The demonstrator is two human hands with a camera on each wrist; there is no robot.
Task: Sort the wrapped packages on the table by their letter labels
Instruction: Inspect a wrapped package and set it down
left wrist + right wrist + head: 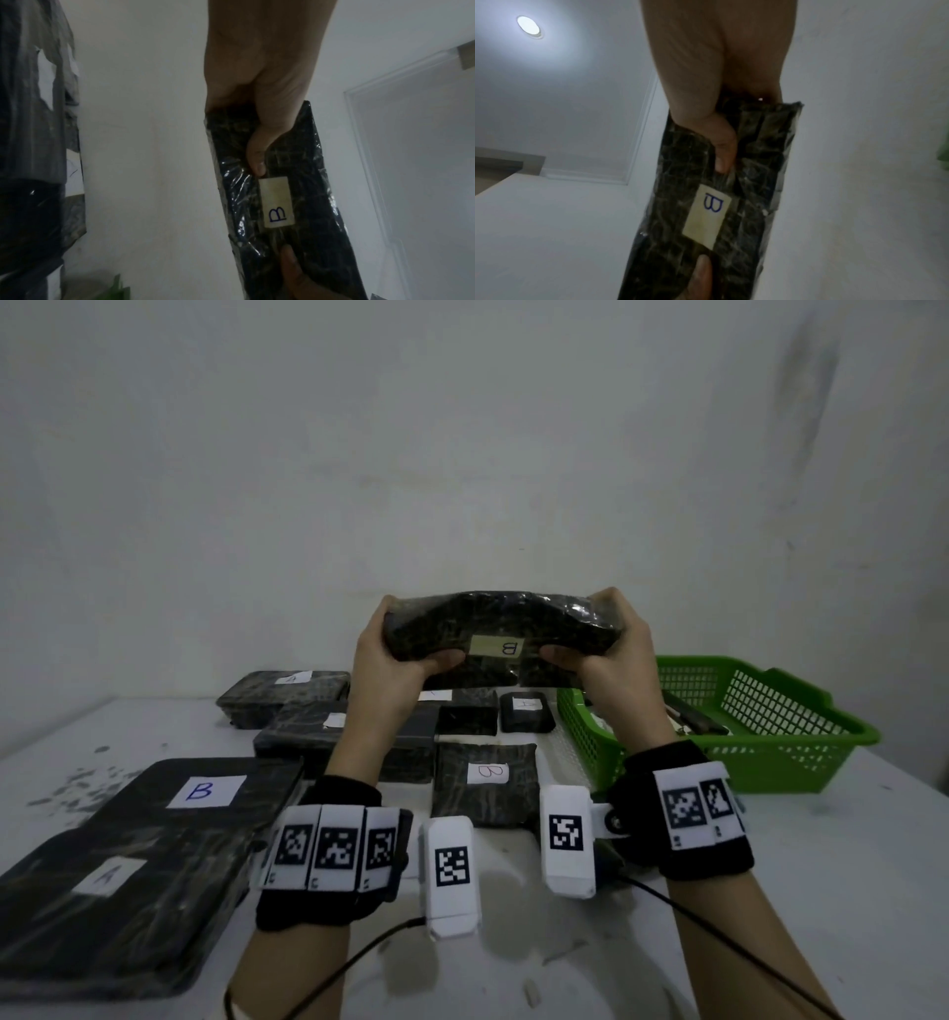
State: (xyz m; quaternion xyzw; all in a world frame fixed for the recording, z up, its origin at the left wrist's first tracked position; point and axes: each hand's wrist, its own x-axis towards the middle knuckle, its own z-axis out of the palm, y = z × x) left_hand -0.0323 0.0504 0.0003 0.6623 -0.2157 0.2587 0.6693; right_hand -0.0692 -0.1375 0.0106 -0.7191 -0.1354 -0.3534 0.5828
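Head view: a dark, film-wrapped oblong package [500,639] with a pale paper label [497,646] marked B is being held above the white counter [821,865], clamped at its ends by the left hand [395,660] and right hand [606,654]. A green slotted plastic basket [770,737] is standing alongside.

Left wrist view: glossy, crinkled wrap is being shown; slipperiness is judged likely.

Right wrist view: slight bowing is suggesting a soft, light load, best gripped at both ends.
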